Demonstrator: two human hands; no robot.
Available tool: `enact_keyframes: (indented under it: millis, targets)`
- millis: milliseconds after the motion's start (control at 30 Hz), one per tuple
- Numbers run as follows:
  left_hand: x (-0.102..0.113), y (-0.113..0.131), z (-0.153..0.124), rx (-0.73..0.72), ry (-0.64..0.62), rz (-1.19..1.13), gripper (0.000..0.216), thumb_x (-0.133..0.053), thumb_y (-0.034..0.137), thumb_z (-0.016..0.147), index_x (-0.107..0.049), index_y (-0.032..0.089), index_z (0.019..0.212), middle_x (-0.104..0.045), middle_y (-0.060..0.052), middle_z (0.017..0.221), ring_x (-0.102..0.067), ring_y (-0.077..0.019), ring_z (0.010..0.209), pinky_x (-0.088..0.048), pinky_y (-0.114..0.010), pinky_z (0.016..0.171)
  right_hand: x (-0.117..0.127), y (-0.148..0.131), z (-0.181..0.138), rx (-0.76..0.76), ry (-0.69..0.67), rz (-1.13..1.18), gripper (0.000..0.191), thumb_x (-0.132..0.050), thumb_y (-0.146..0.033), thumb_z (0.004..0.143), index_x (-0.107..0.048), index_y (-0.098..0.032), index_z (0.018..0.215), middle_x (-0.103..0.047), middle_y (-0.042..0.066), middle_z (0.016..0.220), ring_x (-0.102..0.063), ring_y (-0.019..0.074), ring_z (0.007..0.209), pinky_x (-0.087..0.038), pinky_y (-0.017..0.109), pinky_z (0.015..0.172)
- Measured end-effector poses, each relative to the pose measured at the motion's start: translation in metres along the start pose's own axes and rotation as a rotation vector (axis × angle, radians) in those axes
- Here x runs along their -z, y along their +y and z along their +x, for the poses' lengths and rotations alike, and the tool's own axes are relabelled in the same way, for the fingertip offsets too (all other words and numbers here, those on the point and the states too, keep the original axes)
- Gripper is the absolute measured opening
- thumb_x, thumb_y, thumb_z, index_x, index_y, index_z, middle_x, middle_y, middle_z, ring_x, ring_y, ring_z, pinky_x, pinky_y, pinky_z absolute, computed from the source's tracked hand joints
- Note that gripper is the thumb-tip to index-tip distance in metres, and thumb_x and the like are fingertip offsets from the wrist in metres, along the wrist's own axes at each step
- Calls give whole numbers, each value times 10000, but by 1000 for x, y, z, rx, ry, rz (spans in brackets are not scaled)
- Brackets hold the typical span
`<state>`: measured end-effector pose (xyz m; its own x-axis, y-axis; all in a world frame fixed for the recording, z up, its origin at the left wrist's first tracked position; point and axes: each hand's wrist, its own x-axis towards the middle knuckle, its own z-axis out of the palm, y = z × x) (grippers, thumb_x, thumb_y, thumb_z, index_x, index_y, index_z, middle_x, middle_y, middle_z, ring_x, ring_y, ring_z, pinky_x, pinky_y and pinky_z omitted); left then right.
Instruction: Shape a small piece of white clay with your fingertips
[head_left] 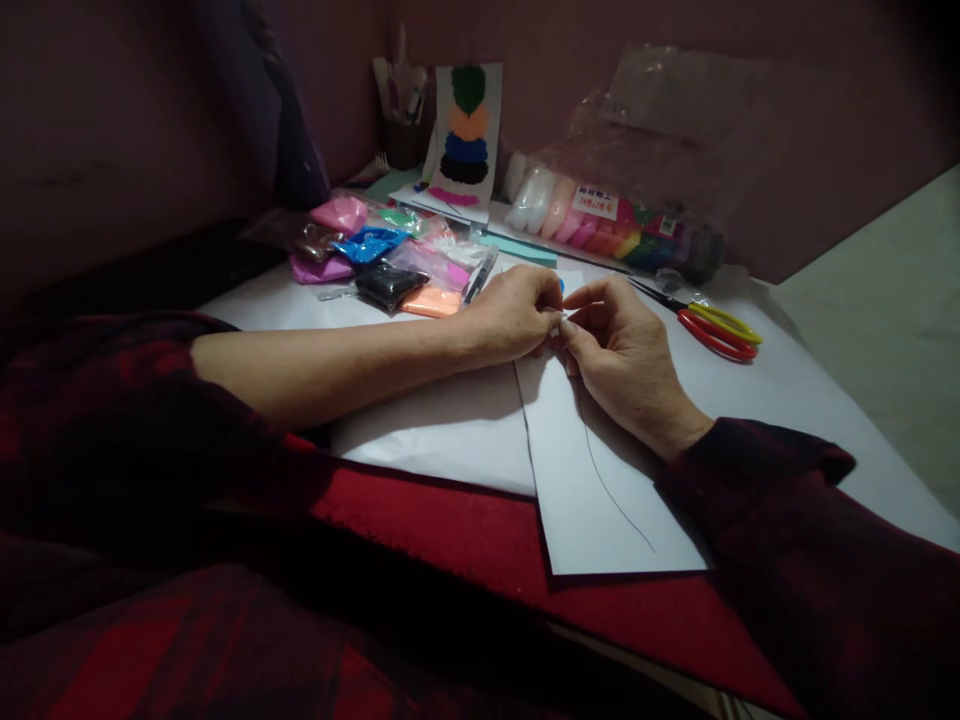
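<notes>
My left hand [510, 312] and my right hand [619, 350] meet above a white card [559, 470]. Both are closed, fingertips pinching a small white lump [555, 328] that looks like modelling clay. Most of the lump is hidden by my fingers. A thin curved pencil or pen line runs down the card below my hands. Just beyond my fingertips, a bit of blue [562, 286] shows at the card's far end.
Bagged coloured clay [386, 285] lies beyond my left forearm, near a dark pen [480, 278]. Scissors [716, 330] with red and yellow handles lie to the right. Behind stand a colour-daubed card [469, 150], a brush cup [401, 140] and a clay multipack [600, 215].
</notes>
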<state>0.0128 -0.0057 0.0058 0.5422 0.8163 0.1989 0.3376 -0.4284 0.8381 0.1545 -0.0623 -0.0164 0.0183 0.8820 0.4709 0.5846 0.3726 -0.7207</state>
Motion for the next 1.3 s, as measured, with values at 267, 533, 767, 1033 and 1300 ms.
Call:
enact_keyframes:
  millis: [267, 533, 767, 1033, 1300]
  targets:
    - [0, 1, -1, 20, -7, -43, 61, -556, 77, 768, -585, 128, 752, -582, -14, 661, -581, -120, 748, -444, -256, 720, 0, 1, 0, 1, 0, 15, 191, -626, -156, 818, -504, -250, 930, -545, -31, 678, -550, 152, 632, -464, 315, 578]
    - [-1, 0, 0, 30, -23, -26, 76, -536, 78, 793, -578, 135, 764, -543, 7, 596, -550, -93, 639, -431, -240, 653, 0, -2, 0, 1, 11, -13, 179, -631, -162, 815, -507, -249, 911, -558, -20, 689, -572, 167, 662, -475, 332, 597]
    - [-1, -1, 1, 25, -26, -23, 61, -553, 84, 796, -585, 134, 782, -550, 5, 608, -561, -94, 650, -439, -239, 659, 0, -3, 0, 5, 6, -35, 166, -632, -181, 820, -507, -251, 905, -566, -20, 678, -578, 174, 666, -482, 339, 600]
    - [0, -1, 0, 33, -26, -84, 53, -574, 93, 780, -570, 137, 751, -556, -4, 635, -567, -103, 693, -442, -247, 682, 1, -4, 0, -11, 3, 4, 194, -665, -210, 804, -510, -265, 907, -549, -18, 669, -572, 187, 665, -471, 351, 577]
    - [-1, -1, 0, 43, -34, -85, 69, -550, 83, 788, -566, 134, 745, -564, -25, 644, -589, -131, 733, -450, -272, 692, 0, -2, -2, -22, 3, 12, 203, -663, -219, 807, -513, -265, 935, -553, -18, 673, -571, 187, 672, -474, 343, 571]
